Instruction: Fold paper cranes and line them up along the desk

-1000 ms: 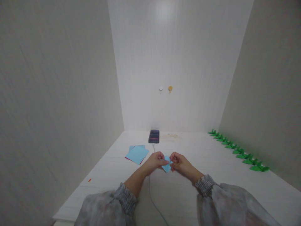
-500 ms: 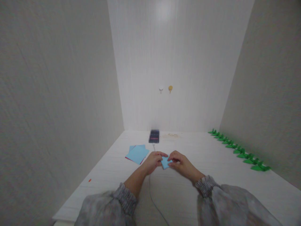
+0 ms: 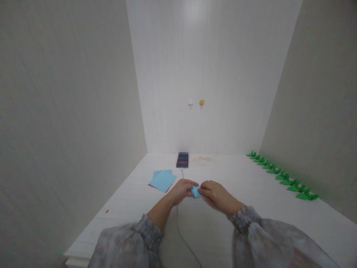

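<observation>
Between both hands is a small folded piece of light-blue paper (image 3: 196, 191), just above or on the white table; I cannot tell which. My left hand (image 3: 182, 191) is closed on its left side, thumb and fingers pinching the edge. My right hand (image 3: 216, 194) grips the right side, with its fingertips pressed together on the paper. The fingers partly hide the folds. Left of my left hand lie several flat blue sheets (image 3: 163, 180), with a red edge showing beneath.
A phone (image 3: 182, 160), blurred out, leans near the back wall with a white cable (image 3: 182, 236) running towards me. Green folded-paper pieces (image 3: 284, 175) line the right side. Two small hooks, one yellow (image 3: 202, 102), are on the wall. An orange scrap (image 3: 107, 211) lies at left.
My right hand has turned over the paper, its fingers now closer together and covering more of the right side. The left hand keeps nearly the same hold.
</observation>
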The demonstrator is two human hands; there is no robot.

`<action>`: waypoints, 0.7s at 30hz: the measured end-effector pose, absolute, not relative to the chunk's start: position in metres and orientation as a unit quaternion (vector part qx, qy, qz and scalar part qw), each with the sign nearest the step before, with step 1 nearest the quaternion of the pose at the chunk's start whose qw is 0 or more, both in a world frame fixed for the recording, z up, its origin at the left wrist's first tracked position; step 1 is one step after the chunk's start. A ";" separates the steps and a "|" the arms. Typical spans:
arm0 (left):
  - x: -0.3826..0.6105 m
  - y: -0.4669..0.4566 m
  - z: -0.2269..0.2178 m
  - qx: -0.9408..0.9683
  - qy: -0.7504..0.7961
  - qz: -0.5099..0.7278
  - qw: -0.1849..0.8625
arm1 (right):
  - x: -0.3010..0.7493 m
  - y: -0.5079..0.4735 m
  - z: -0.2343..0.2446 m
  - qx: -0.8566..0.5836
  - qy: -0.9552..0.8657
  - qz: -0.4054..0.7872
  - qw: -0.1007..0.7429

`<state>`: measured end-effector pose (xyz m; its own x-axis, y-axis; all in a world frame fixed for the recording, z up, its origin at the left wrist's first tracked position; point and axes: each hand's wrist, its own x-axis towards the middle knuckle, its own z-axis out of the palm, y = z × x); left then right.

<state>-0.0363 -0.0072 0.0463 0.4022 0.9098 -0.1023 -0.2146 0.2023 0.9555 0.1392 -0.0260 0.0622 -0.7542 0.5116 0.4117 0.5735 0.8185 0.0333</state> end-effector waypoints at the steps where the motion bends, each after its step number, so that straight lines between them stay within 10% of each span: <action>1: -0.036 -0.007 0.045 0.483 0.364 0.405 0.686 | 0.139 -0.027 0.063 -0.289 -0.935 -0.085 0.189; 21: -0.042 -0.012 0.046 0.533 0.356 0.346 0.685 | 0.135 -0.027 0.056 -0.310 -0.893 0.156 0.285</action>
